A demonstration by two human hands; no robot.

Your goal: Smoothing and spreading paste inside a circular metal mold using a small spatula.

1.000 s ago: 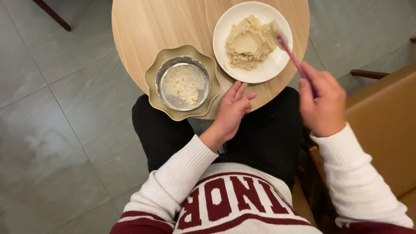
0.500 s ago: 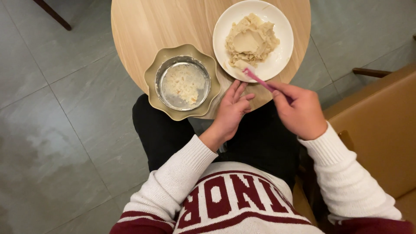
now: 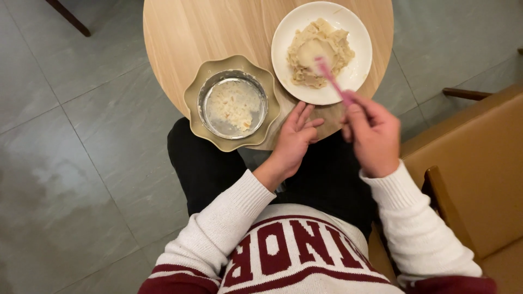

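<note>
The right hand point(image 3: 373, 133) has come back up toward the white plate point(image 3: 360, 71). Half a second ago the pink spoon point(image 3: 329, 79) pointed sideways at the table edge, low and near the other hand. Now it points up and away, and its tip is over the pile of pale mashed food point(image 3: 318, 51) in the middle of the plate. The spoon looks blurry, so it is moving fast. I think that means another scoop of food is being taken. The fingers of the right hand are curled tight around the end of the spoon handle. The left hand point(image 3: 297, 136) has stayed where it was, lying flat on the near edge of the round wooden table point(image 3: 212, 32). Its fingers are open and spread a little, and it holds nothing. Just to the left of it sits a wavy tan dish point(image 3: 193, 100) with a shiny metal bowl point(image 3: 233, 103) inside. The metal bowl has a little bit of pale food left in it. The plate and the wavy dish are near each other but do not touch. Nothing sits between the spoon and the food. A brown chair point(image 3: 474, 163) is on the right, close to the right arm. The floor is grey tile point(image 3: 71, 136).
</note>
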